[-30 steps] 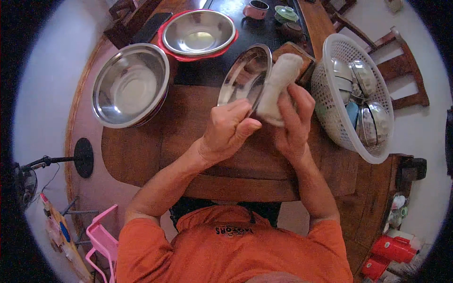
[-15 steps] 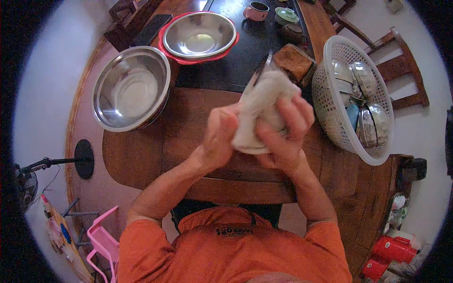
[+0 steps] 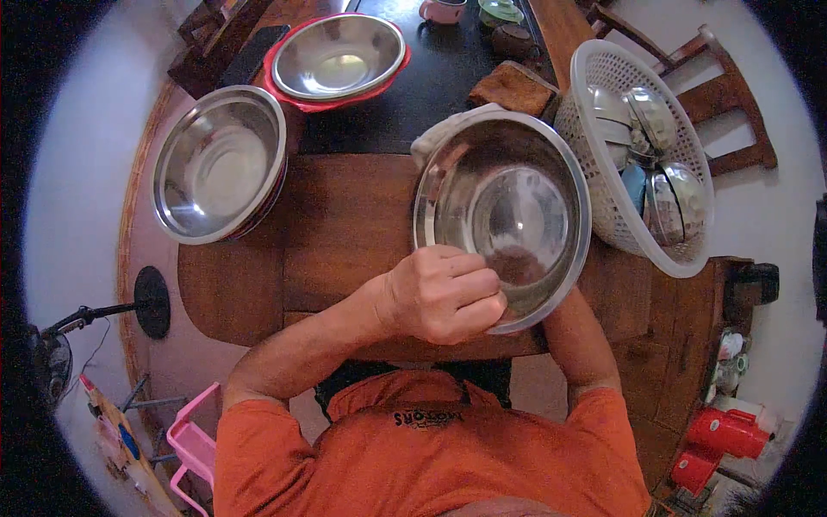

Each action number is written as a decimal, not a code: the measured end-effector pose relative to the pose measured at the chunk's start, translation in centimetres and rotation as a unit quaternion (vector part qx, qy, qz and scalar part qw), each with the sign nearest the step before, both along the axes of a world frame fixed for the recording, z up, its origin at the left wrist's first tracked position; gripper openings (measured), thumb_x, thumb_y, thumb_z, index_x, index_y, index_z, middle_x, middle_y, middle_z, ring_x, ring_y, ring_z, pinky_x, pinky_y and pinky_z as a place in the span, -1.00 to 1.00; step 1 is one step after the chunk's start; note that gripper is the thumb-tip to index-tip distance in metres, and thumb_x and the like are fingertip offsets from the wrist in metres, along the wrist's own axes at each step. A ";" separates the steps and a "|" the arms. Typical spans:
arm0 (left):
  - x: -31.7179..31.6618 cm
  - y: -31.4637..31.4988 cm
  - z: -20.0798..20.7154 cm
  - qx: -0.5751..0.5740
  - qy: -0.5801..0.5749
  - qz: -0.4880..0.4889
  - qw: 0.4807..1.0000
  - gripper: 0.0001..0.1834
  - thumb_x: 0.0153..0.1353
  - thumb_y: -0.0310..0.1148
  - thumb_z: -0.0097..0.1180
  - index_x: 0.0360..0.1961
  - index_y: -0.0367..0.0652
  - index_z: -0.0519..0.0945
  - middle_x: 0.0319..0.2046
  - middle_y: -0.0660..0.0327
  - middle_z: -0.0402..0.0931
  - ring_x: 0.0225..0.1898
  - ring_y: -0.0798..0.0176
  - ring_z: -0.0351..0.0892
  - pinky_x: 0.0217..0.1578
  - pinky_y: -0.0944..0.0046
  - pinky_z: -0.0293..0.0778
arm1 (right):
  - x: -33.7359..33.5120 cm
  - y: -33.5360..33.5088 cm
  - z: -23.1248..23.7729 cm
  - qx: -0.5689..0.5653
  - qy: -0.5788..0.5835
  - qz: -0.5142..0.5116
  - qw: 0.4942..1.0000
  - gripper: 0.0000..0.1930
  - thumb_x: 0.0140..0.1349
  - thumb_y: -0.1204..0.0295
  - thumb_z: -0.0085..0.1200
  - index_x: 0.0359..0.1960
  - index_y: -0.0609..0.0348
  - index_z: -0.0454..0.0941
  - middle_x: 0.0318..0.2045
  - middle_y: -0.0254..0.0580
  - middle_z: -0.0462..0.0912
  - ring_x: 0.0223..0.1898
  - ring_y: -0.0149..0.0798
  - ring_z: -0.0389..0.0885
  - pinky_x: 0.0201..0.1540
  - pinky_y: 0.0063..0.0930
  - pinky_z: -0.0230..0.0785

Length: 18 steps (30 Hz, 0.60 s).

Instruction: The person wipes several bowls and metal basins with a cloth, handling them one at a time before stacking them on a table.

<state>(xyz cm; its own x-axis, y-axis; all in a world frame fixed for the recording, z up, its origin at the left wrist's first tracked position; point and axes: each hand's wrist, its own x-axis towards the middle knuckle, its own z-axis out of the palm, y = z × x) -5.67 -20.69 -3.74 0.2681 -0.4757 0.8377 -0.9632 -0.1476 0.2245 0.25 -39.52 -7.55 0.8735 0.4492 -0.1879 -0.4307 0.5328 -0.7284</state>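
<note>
A shiny steel bowl [image 3: 527, 202] is held up over the near part of the table, its hollow facing me. My left hand [image 3: 448, 297] is closed on its lower left rim, fingers curled over the edge. Behind the bowl goes my right forearm, so my right hand and its fingers are hidden. A pale cloth [image 3: 431, 143] pokes out past the bowl's upper left rim; the rest of it is out of sight behind the steel.
To the left stand a steel bowl [image 3: 215, 172] and, farther back, another steel bowl [image 3: 338, 57] in a red basin [image 3: 274, 90]. A white perforated basket [image 3: 594, 129] with several steel bowls leans at right. Beyond lie a brown block-like object [image 3: 514, 89] and a pink mug [image 3: 445, 10].
The bowl has turned from nearly edge-on, wrapped in cloth, to hollow toward me. My left hand has shifted right onto its rim. My right hand has gone behind it with the cloth.
</note>
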 end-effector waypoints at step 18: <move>2.4 0.8 -0.5 0.046 -0.005 0.164 0.985 -0.74 -0.26 -0.42 0.22 -0.44 -0.22 0.54 -0.43 0.15 0.51 -0.49 0.15 0.53 -0.52 0.24 0.42 | 0.6 2.5 -2.0 -0.125 -0.163 0.073 0.976 -0.56 0.32 0.02 -0.18 -0.02 0.08 0.46 -0.33 -0.31 0.62 -0.44 -0.41 0.55 -0.53 -0.54 0.43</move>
<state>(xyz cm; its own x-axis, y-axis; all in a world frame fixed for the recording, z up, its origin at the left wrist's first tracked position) -3.23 -19.85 -4.28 0.4123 -0.4384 0.7987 -0.8621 -0.4711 0.1864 0.81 -37.04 -9.54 0.8350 0.5495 -0.0296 -0.2120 0.2716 -0.9388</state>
